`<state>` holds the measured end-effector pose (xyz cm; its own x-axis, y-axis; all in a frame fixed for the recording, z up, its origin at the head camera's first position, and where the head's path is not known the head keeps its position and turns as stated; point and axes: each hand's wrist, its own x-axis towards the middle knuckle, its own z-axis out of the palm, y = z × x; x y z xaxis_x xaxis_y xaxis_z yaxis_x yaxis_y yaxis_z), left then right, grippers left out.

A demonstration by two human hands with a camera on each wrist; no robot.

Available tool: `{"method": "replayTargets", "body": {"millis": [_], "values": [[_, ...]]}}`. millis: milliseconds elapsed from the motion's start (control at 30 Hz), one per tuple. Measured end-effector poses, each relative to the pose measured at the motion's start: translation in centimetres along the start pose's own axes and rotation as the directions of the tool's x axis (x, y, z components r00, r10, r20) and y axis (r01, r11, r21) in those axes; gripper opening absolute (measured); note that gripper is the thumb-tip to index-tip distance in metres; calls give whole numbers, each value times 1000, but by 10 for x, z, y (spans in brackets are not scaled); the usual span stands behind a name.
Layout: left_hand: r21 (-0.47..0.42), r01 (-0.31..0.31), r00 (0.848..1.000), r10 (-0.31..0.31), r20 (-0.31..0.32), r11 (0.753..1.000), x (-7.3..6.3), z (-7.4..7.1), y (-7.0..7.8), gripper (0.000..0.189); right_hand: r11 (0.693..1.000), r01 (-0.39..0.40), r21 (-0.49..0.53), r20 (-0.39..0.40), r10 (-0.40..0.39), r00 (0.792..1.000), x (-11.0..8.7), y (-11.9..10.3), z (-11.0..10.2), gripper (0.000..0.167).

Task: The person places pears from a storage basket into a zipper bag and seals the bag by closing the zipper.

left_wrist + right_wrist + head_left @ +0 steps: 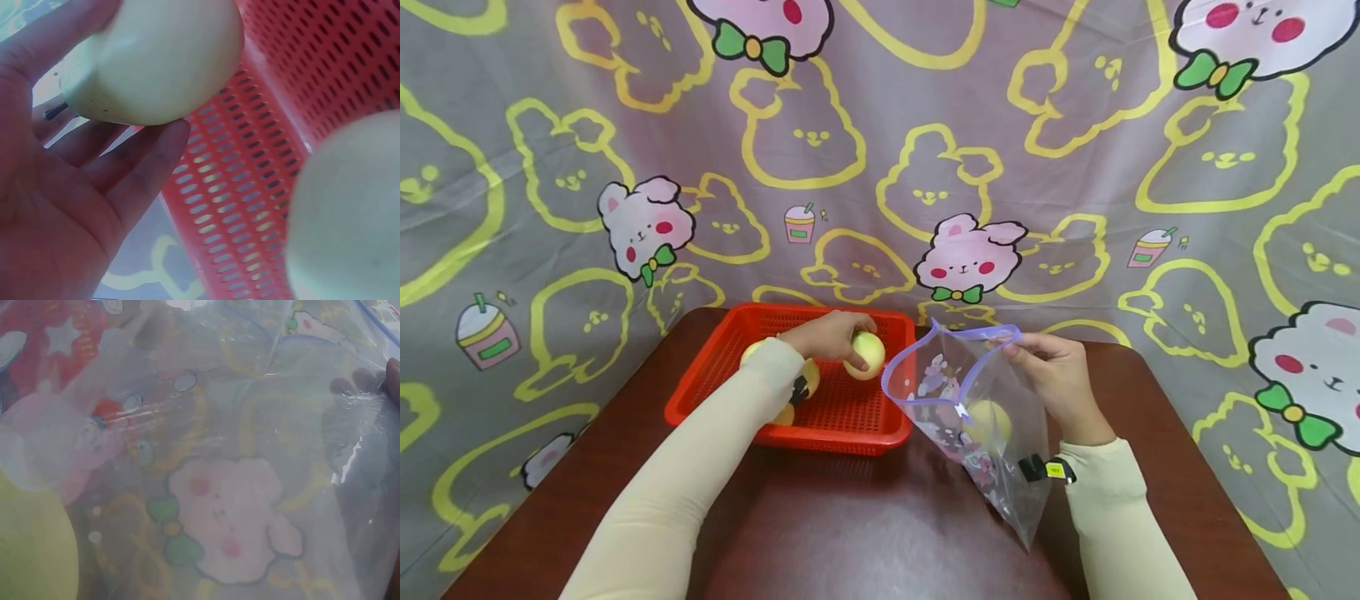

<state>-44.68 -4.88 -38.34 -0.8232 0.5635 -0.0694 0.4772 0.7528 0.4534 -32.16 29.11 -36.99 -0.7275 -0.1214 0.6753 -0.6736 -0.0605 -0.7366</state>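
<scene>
My left hand [829, 336] grips a pale yellow pear [867, 358] over the right side of a red plastic basket [850, 439]. In the left wrist view, thumb and fingers wrap around the pear [162, 56], its dark stem toward the palm. My right hand [1060, 382] pinches the purple top edge of a clear printed zip bag [951, 442], which hangs with its mouth spread beside the basket. A yellow pear [987, 427] is inside the bag. In the right wrist view, the film fills most of the picture, with a pear [34, 544] at the lower left.
Several more pears lie in the basket's left part, including one pear [752, 352] partly hidden by the left sleeve. Basket and bag are at a dark brown table [850, 533]. A patterned cloth [880, 150] hangs behind and around the table.
</scene>
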Motion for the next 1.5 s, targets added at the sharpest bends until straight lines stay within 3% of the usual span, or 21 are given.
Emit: {"method": "replayTargets", "body": {"millis": [167, 433, 800, 1033, 1267, 1500], "values": [[-21, -30, 997, 28, -67, 999, -7, -7, 11, 62, 1000, 12, 2, 5, -12, 1000, 1, 0, 0, 11], [-45, -113, 989, 108, -105, 993, -14, -9, 17, 58, 999, -5, -39, -8, 4, 1000, -2, 0, -2, 10], [-88, -121, 981, 105, -163, 989, -24, -20, 20, 64, 998, -20, -62, -37, 17, 999, 0, -1, -3, 9], [-104, -165, 974, 146, -176, 981, -32, -29, 33, 61, 1000, -3, -21, -23, 2, 1000, 0, 1, -2, 9], [-86, -212, 955, 188, -230, 974, -38, -35, 44, 61, 999, 9, -49, -8, -9, 1000, 1, 1, -3, 11], [-106, -221, 950, 189, -247, 970, -45, -43, 54, 65, 999, 3, -46, -4, -3, 1000, 1, -1, -3, 13]]}}
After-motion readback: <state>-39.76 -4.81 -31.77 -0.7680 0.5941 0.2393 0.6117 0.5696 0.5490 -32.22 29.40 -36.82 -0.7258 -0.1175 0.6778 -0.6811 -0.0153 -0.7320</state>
